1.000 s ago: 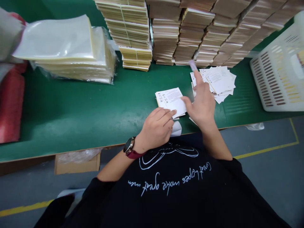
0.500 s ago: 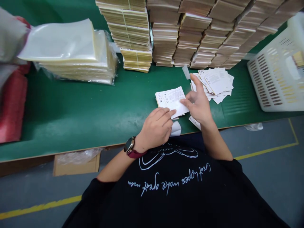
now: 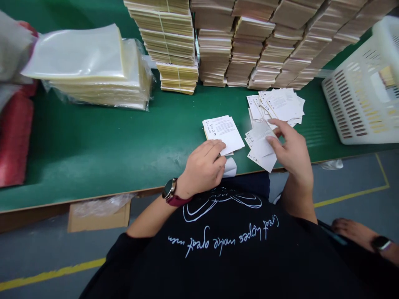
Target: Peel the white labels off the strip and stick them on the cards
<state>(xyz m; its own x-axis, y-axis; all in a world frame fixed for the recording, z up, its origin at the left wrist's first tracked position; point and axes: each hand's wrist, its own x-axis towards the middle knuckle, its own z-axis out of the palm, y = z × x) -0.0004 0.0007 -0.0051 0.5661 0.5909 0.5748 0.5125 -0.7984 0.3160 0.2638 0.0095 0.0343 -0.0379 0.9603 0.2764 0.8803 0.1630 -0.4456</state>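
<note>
My left hand (image 3: 205, 164), wearing a watch, is closed at the near edge of a squared stack of white printed cards (image 3: 226, 131), with its fingertips on the top card. To the right, my right hand (image 3: 291, 147) pinches a thin, greyish card (image 3: 263, 135) between thumb and fingers. This card hangs over a few loose printed cards (image 3: 264, 162) near the table's front edge. Just behind them lies a messy pile of similar cards (image 3: 286, 106). A curled white piece of paper (image 3: 230, 167) sits below my left fingers, partly hidden by them.
Tall stacks of paper cards (image 3: 215, 58) line the back of the green table (image 3: 102, 153). Wrapped clear plastic sleeves (image 3: 84, 58) and red packaging (image 3: 15, 141) lie left. A white perforated basket (image 3: 352, 99) stands right. Another person's hand (image 3: 352, 232) shows at lower right.
My right hand has left the card stack and moved right to the loose cards, with a thin card pinched in it. My left hand stays at the stack. Another person's hand has come into view.
</note>
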